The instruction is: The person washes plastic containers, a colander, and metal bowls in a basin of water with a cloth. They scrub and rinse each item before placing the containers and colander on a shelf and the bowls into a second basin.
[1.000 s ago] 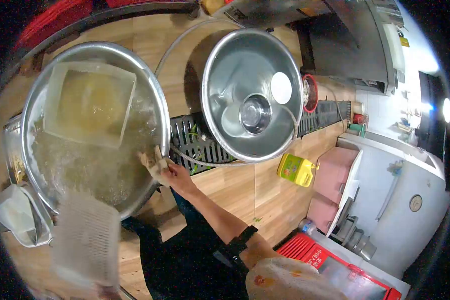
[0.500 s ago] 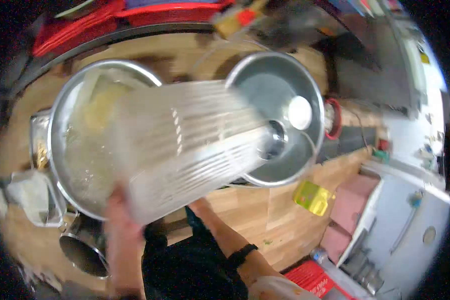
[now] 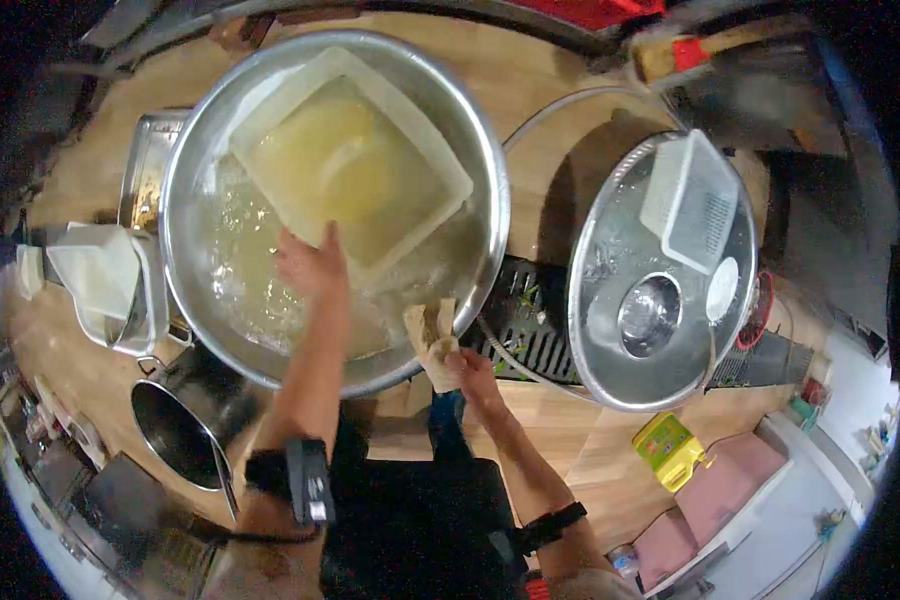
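Note:
My left hand [image 3: 312, 262] reaches over the cloudy water of a large metal basin [image 3: 503, 200], its fingers apart and holding nothing. Just beyond the fingertips, a whitish rectangular plastic tub [image 3: 425, 150] lies in the water, a yellowish tint over its middle. Near the basin's front right rim, my right hand [image 3: 478, 382] is closed on a crumpled beige cloth [image 3: 432, 343]. A white slatted plastic basket [image 3: 705, 205] stands tilted in the second metal basin [image 3: 582, 300] to the right. There, a metal bowl [image 3: 650, 315] and a round white object [image 3: 722, 290] also sit.
A hose [image 3: 530, 375] runs over the slotted floor drain [image 3: 525, 320] between the basins. At left are a steel pot [image 3: 180, 430], white plastic containers [image 3: 120, 290] and a metal tray [image 3: 150, 165]. A yellow jug [image 3: 670, 450] stands on the floor at right.
The white slatted basket has gone from my hand into the right basin. My left hand has moved over the left basin, and the beige cloth now shows in my right hand. The view has swung left.

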`<act>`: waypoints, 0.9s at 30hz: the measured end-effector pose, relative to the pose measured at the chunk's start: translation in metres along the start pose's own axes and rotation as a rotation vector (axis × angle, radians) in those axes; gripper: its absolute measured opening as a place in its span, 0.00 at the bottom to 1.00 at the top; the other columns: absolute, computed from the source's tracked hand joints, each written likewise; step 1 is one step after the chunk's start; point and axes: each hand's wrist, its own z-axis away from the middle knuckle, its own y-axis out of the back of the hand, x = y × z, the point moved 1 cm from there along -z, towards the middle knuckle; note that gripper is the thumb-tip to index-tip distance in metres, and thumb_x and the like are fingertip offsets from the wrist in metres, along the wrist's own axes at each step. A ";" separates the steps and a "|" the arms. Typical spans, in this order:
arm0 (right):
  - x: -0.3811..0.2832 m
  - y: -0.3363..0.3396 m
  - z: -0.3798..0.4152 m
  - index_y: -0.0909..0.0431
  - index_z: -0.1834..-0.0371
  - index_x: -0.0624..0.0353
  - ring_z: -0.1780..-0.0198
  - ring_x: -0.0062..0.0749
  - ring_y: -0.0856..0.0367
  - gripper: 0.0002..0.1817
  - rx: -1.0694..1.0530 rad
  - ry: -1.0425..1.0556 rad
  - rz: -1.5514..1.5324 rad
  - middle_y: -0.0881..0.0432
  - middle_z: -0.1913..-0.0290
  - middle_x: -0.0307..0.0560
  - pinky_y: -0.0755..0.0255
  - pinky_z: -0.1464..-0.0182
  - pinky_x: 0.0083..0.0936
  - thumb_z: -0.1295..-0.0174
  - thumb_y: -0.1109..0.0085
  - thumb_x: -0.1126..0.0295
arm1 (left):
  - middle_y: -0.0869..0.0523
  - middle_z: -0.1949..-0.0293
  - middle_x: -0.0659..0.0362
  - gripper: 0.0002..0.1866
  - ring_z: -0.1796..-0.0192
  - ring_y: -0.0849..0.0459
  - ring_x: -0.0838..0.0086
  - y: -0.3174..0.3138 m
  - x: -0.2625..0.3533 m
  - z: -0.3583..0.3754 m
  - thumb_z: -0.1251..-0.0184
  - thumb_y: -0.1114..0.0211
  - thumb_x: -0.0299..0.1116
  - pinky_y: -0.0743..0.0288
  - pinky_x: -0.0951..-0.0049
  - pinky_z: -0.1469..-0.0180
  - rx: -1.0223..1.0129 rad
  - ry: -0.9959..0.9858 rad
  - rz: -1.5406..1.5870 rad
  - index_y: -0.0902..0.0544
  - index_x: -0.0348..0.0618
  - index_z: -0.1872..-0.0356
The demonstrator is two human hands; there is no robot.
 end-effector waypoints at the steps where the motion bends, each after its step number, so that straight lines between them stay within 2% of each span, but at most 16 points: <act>1: -0.002 -0.004 0.000 0.24 0.56 0.67 0.63 0.18 0.29 0.18 -0.004 -0.013 0.010 0.23 0.66 0.36 0.34 0.60 0.17 0.40 0.46 0.63 | 0.24 0.52 0.56 0.28 0.46 0.29 0.58 -0.011 -0.008 -0.016 0.38 0.45 0.48 0.35 0.62 0.43 -0.062 0.167 -0.102 0.34 0.42 0.42; 3: -0.031 -0.012 0.010 0.24 0.57 0.67 0.65 0.17 0.30 0.17 -0.035 0.331 0.311 0.23 0.66 0.35 0.34 0.61 0.16 0.40 0.46 0.62 | 0.25 0.49 0.55 0.28 0.45 0.29 0.56 -0.149 -0.116 -0.060 0.39 0.46 0.51 0.34 0.61 0.44 -0.322 0.210 0.651 0.33 0.44 0.42; 4: -0.034 -0.012 0.010 0.24 0.57 0.67 0.65 0.17 0.30 0.17 -0.035 0.317 0.330 0.23 0.66 0.35 0.34 0.61 0.16 0.40 0.46 0.62 | 0.26 0.47 0.55 0.29 0.45 0.28 0.55 -0.214 -0.168 -0.081 0.39 0.47 0.52 0.33 0.61 0.45 -0.449 0.305 0.976 0.32 0.45 0.42; 6: -0.035 -0.012 0.011 0.24 0.57 0.66 0.64 0.16 0.30 0.17 -0.055 0.020 0.198 0.23 0.66 0.34 0.34 0.60 0.17 0.39 0.47 0.62 | 0.24 0.50 0.55 0.26 0.48 0.27 0.59 -0.227 -0.178 -0.063 0.38 0.47 0.51 0.32 0.62 0.47 -0.414 0.270 0.870 0.30 0.46 0.44; 10: -0.035 -0.009 0.009 0.24 0.58 0.65 0.65 0.15 0.30 0.16 -0.012 0.003 0.271 0.24 0.67 0.33 0.35 0.61 0.17 0.39 0.46 0.61 | 0.20 0.61 0.57 0.18 0.60 0.21 0.72 -0.215 -0.180 -0.040 0.36 0.50 0.46 0.27 0.69 0.55 -0.236 0.029 0.421 0.22 0.51 0.51; 14: -0.046 -0.020 0.012 0.24 0.58 0.65 0.62 0.16 0.30 0.16 0.032 -0.071 0.217 0.23 0.65 0.34 0.36 0.57 0.18 0.40 0.46 0.62 | 0.25 0.75 0.62 0.11 0.71 0.26 0.71 -0.205 -0.175 0.021 0.38 0.47 0.42 0.29 0.71 0.65 -0.321 -0.089 0.446 0.24 0.47 0.68; 15: -0.045 -0.022 0.011 0.24 0.58 0.65 0.62 0.16 0.30 0.16 0.036 -0.082 0.231 0.23 0.65 0.34 0.36 0.57 0.18 0.40 0.46 0.62 | 0.28 0.78 0.63 0.12 0.74 0.30 0.73 -0.232 -0.190 0.026 0.39 0.44 0.41 0.32 0.71 0.68 -0.383 0.485 1.237 0.27 0.44 0.73; 16: -0.045 -0.024 0.012 0.24 0.58 0.65 0.62 0.17 0.30 0.16 0.045 -0.076 0.250 0.23 0.64 0.34 0.37 0.56 0.18 0.41 0.45 0.62 | 0.26 0.77 0.61 0.12 0.72 0.28 0.73 -0.245 -0.213 0.038 0.40 0.43 0.41 0.32 0.69 0.68 -0.395 0.379 1.255 0.26 0.43 0.72; 17: -0.045 -0.025 0.016 0.24 0.57 0.65 0.61 0.17 0.30 0.16 0.053 -0.072 0.268 0.23 0.63 0.35 0.37 0.55 0.18 0.41 0.45 0.62 | 0.23 0.75 0.59 0.12 0.70 0.26 0.73 -0.188 -0.190 0.043 0.41 0.42 0.41 0.31 0.68 0.67 -0.406 0.274 1.268 0.25 0.42 0.72; 19: -0.035 -0.019 0.018 0.24 0.55 0.65 0.59 0.18 0.28 0.17 0.037 -0.029 0.277 0.22 0.62 0.37 0.35 0.54 0.19 0.42 0.45 0.63 | 0.22 0.75 0.54 0.11 0.71 0.24 0.68 -0.163 -0.214 0.043 0.43 0.42 0.39 0.30 0.66 0.67 -0.352 0.206 0.672 0.23 0.41 0.71; 20: -0.037 -0.021 0.021 0.24 0.55 0.65 0.59 0.19 0.27 0.17 0.123 0.008 0.233 0.21 0.61 0.37 0.34 0.54 0.20 0.42 0.45 0.63 | 0.23 0.78 0.53 0.07 0.74 0.25 0.62 -0.139 -0.213 0.033 0.46 0.40 0.34 0.30 0.66 0.68 -0.217 -0.017 0.346 0.24 0.41 0.71; 21: -0.037 -0.020 0.024 0.24 0.55 0.65 0.59 0.20 0.26 0.17 0.211 0.046 0.183 0.21 0.61 0.38 0.33 0.54 0.21 0.42 0.46 0.64 | 0.23 0.78 0.53 0.07 0.74 0.25 0.62 -0.116 -0.212 0.023 0.46 0.40 0.34 0.30 0.66 0.68 -0.203 -0.022 0.342 0.24 0.41 0.71; 22: -0.019 0.000 0.019 0.25 0.64 0.60 0.61 0.27 0.28 0.12 0.285 0.126 0.182 0.23 0.63 0.40 0.34 0.53 0.27 0.42 0.43 0.62 | 0.24 0.79 0.52 0.07 0.74 0.27 0.59 -0.095 -0.210 0.015 0.49 0.39 0.32 0.31 0.67 0.68 -0.193 -0.025 0.421 0.25 0.40 0.73; 23: -0.044 -0.009 0.027 0.25 0.62 0.62 0.59 0.27 0.27 0.13 0.283 0.154 0.094 0.22 0.60 0.42 0.34 0.52 0.27 0.44 0.43 0.63 | 0.25 0.79 0.51 0.07 0.74 0.28 0.57 -0.074 -0.206 0.007 0.51 0.38 0.30 0.31 0.67 0.68 -0.183 -0.030 0.504 0.26 0.39 0.74; 25: -0.034 0.022 0.026 0.24 0.61 0.63 0.60 0.28 0.26 0.12 0.198 0.405 0.436 0.22 0.61 0.43 0.33 0.54 0.27 0.45 0.45 0.66 | 0.24 0.77 0.52 0.08 0.75 0.28 0.58 -0.021 -0.196 -0.010 0.52 0.37 0.29 0.31 0.67 0.70 -0.243 -0.050 0.390 0.27 0.40 0.73; 27: -0.072 -0.011 0.042 0.23 0.61 0.63 0.61 0.29 0.25 0.12 0.126 0.314 0.220 0.21 0.62 0.44 0.32 0.55 0.28 0.45 0.46 0.68 | 0.24 0.75 0.52 0.09 0.76 0.27 0.60 0.010 -0.197 -0.008 0.53 0.36 0.29 0.32 0.67 0.71 -0.307 -0.057 0.271 0.28 0.40 0.73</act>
